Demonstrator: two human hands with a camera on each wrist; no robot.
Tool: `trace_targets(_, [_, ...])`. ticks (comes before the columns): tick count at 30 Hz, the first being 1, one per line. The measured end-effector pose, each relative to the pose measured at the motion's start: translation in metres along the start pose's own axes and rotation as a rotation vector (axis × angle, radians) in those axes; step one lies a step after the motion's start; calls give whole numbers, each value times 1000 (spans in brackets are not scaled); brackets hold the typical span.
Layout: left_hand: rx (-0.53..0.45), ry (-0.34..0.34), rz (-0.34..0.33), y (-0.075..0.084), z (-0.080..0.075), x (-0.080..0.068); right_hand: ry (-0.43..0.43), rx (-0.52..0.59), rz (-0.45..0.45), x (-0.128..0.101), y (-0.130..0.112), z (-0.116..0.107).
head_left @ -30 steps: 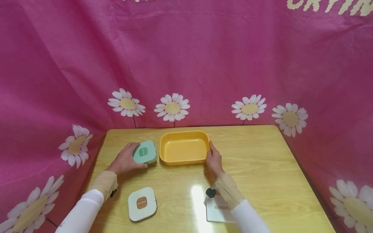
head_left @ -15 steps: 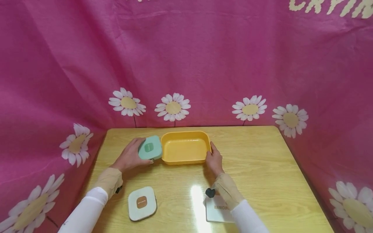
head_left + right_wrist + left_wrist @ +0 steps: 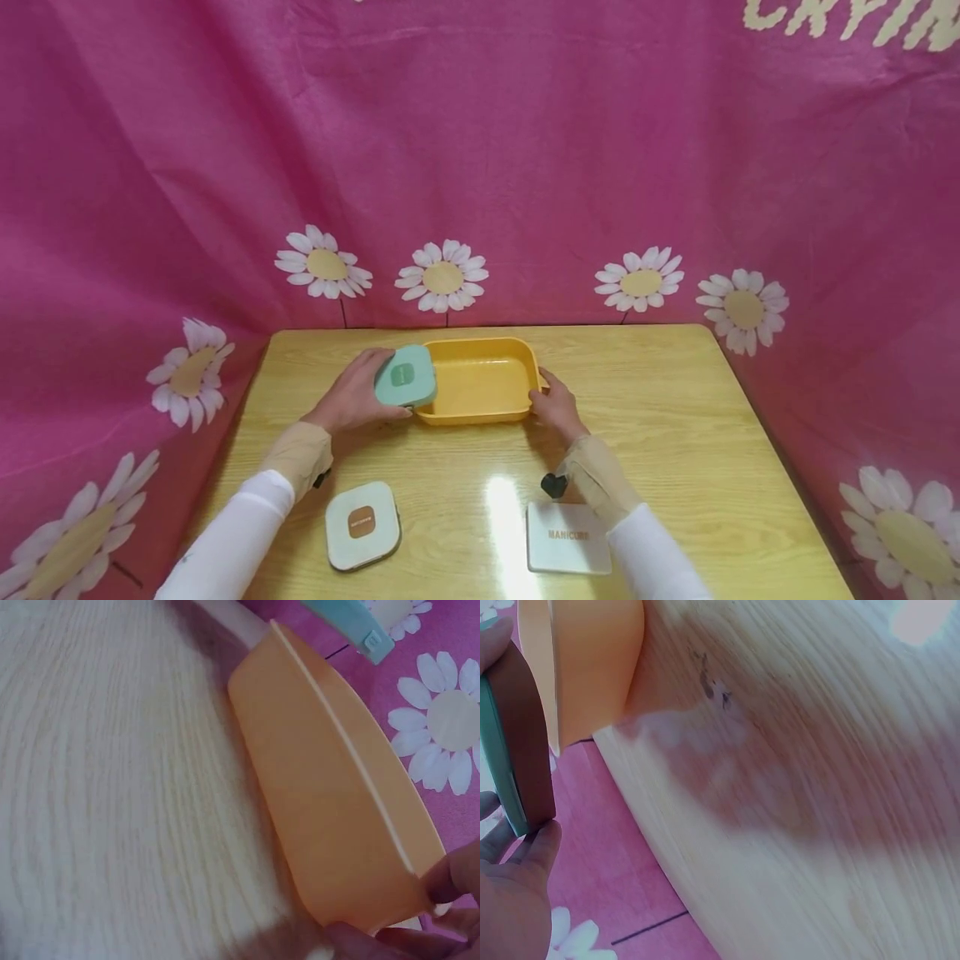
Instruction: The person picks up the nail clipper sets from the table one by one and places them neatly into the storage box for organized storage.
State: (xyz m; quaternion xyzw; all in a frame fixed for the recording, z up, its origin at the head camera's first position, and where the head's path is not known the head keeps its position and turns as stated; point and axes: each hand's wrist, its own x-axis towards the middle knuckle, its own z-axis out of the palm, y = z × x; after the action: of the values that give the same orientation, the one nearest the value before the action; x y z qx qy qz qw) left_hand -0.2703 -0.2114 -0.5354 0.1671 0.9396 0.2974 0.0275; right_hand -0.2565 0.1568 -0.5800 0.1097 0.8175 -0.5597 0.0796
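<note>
My left hand holds a mint-green square case with rounded corners and a darker green label. Thumb and fingers grip its left part, and the case overlaps the left end of a yellow plastic bin, above its rim. From the left wrist view, the case is edge-on with a brown underside, beside the bin's wall. At the bin's right end, my right hand grips the rim. In the right wrist view, thumb and fingers pinch the near corner of the bin; the case's clasp shows beyond it.
A white square case with a brown label lies at the front left of the wooden table. Near my right forearm lies a white rectangular case lettered MANICURE. A pink daisy-print curtain surrounds the table's back and sides.
My left hand has carried the green case rightward, from beside the bin to over its left end. The right hand keeps its hold on the bin, which stays nearly in place.
</note>
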Motion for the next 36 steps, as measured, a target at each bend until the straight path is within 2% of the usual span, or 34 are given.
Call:
trace_targets(4, [-9, -15, 24, 6, 2, 4, -42, 9, 36, 1, -5, -2])
trace_targets(13, [11, -66, 22, 18, 10, 12, -158, 49, 88, 3, -13, -9])
trace_targets(18, [19, -85, 29, 24, 15, 19, -170, 2, 107, 5, -14, -11])
trace_targets(23, [9, -104, 19, 31, 20, 25, -186, 40, 113, 5, -13, -12])
trace_targets(36, [7, -120, 49, 43, 42, 48, -180, 114, 138, 3, -12, -11])
